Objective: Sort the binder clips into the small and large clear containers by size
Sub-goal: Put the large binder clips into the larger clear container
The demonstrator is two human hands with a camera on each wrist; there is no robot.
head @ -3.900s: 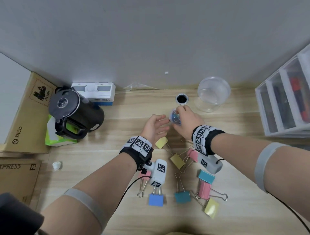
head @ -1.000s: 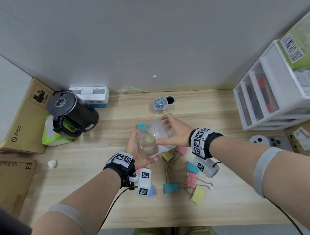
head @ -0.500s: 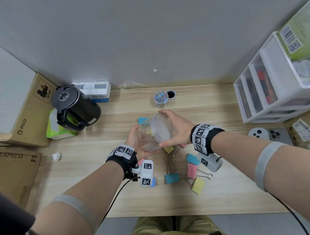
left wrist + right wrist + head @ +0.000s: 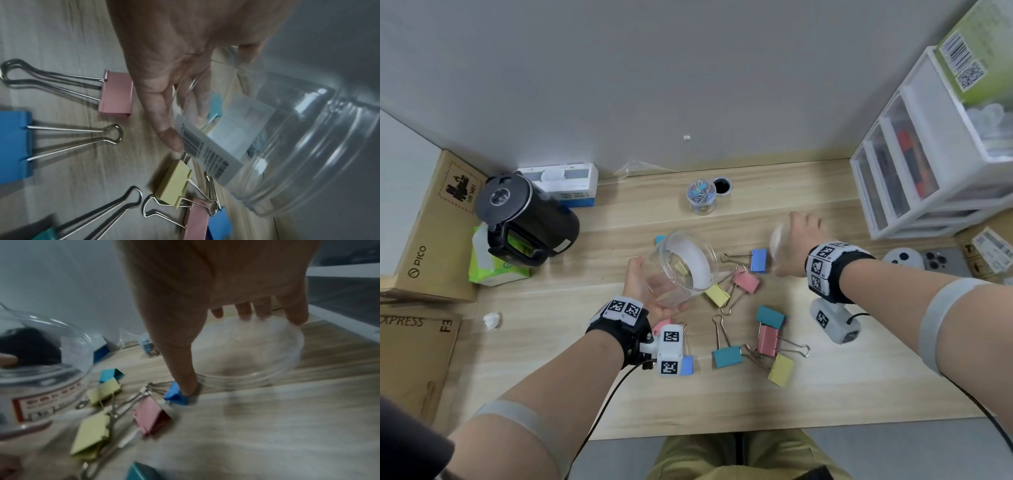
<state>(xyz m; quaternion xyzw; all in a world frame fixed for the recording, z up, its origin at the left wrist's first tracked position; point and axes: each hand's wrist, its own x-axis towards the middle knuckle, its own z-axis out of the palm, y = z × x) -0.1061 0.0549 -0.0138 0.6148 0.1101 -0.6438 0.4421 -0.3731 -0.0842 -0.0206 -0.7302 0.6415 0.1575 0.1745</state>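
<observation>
- Left hand [image 4: 650, 291] cradles large clear container [image 4: 683, 267], tilted, mouth toward 2 o'clock, over desk [image 4: 859, 377].
- Right hand [image 4: 796, 245], at 3 o'clock of it, grips clear lid [image 4: 246, 352]; lid blurred.
- Binder clips [image 4: 727, 356] scattered at 5 o'clock; small container [image 4: 701, 195] at 12.
- Bare desk near front edge.

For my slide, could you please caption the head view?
Left hand tilts open jar; right hand carries its lid aside.
</observation>
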